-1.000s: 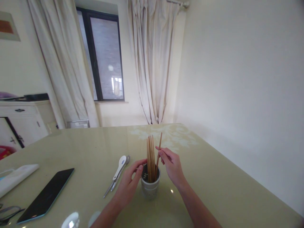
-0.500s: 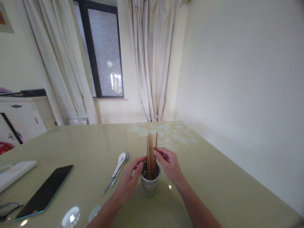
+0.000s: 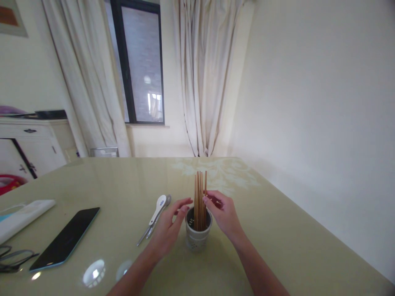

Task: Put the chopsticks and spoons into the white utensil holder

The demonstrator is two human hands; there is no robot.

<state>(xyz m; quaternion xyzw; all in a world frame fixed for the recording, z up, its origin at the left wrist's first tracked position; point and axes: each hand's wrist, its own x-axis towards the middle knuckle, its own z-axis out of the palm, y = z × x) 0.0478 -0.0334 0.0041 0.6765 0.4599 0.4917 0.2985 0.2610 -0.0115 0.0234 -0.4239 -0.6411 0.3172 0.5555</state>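
A grey cup (image 3: pixel 198 237) with small holes in its side stands upright on the table. Several brown wooden chopsticks (image 3: pixel 198 203) rise from it in a bundle. My right hand (image 3: pixel 225 213) is at the right of the bundle, thumb and fingertips pinched on one chopstick (image 3: pixel 205 181) at its edge. To the left of the cup, my left hand (image 3: pixel 169 224) has thumb and fingers apart with nothing between them, its fingertips near the rim. Left of that hand lie a white spoon (image 3: pixel 158 207) and metal cutlery (image 3: pixel 168 200), partly overlapping.
On the left of the glossy table (image 3: pixel 123 185) lie a dark tablet (image 3: pixel 66 238), eyeglasses (image 3: pixel 18 260) and a long white object (image 3: pixel 27 218). A wall (image 3: pixel 324 123) runs along the right edge. Curtains (image 3: pixel 206 82) hang behind.
The fingers of my left hand have come slightly away from the chopsticks. My right hand keeps its pinch. The camera view has turned a little to the left.
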